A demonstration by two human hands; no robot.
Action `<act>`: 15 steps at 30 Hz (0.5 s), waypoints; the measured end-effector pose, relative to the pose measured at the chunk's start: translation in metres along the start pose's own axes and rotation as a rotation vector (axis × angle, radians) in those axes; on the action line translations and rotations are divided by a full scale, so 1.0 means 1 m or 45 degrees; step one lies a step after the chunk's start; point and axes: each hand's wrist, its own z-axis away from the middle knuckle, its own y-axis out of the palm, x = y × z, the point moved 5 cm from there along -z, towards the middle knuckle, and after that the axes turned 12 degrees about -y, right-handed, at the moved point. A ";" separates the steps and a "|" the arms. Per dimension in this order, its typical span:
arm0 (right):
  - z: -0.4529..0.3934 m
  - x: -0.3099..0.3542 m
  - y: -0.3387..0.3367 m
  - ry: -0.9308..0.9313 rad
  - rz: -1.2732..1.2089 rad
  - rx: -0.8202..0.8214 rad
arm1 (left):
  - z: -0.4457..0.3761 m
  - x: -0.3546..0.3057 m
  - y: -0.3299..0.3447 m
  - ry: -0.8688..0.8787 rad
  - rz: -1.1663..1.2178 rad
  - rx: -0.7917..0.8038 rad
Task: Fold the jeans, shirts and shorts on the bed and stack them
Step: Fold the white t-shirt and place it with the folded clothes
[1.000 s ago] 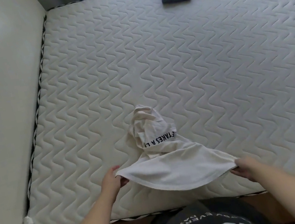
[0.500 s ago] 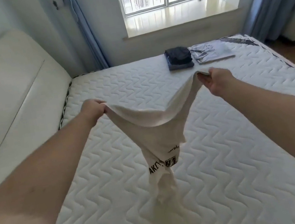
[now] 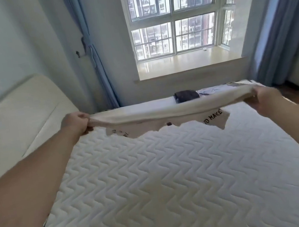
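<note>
The bed (image 3: pixel 157 191) lies under both grips. The shirt (image 3: pixel 164 113) hangs in the air between them, pulled wide, with black letters on it. The left grip (image 3: pixel 76 123) pinches one end. The right grip (image 3: pixel 265 99) pinches the other. Far behind the shirt, a dark stack (image 3: pixel 186 96) and a pale folded shirt (image 3: pixel 210 90) sit on the bed.

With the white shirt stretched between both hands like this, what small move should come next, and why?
Probably lower the white shirt flat onto the mattress. The left hand and right hand grip its edge taut in the air, unfolded, with open mattress beneath it.
</note>
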 end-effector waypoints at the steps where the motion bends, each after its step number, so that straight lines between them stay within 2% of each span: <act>1: 0.008 -0.019 -0.013 0.076 -0.011 -0.025 | 0.003 0.025 0.010 -0.045 0.023 0.025; 4: 0.036 -0.087 -0.063 0.218 0.204 -0.033 | 0.016 0.109 0.044 -0.216 0.168 0.096; 8: 0.080 -0.170 -0.136 0.274 0.307 -0.206 | 0.049 0.232 0.085 -0.461 0.295 0.104; 11: 0.128 -0.219 -0.192 0.416 0.434 -0.306 | 0.082 0.321 0.107 -0.602 0.158 0.111; 15: 0.190 -0.266 -0.260 0.715 0.581 -0.325 | 0.124 0.412 0.122 -0.694 0.003 0.191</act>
